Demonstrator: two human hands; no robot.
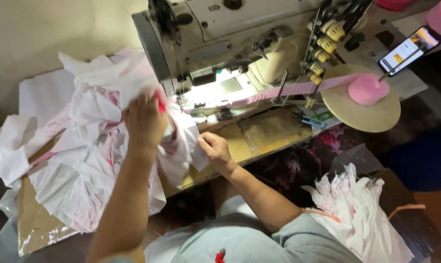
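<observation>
Gripping white fabric [181, 141] at the sewing machine [230, 44].
The cloth is bunched in the raised left hand [145, 119] and pinched by the right hand [214, 150], forearm low, just before the needle; more pieces [84, 165] are heaped at left.

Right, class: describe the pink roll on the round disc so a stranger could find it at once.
Start at the big sewing machine and look to its right, where a tan round disc lies flat. The pink roll sits on top of it, feeding a pink strip toward the needle; nothing else there is solid pink.
</observation>
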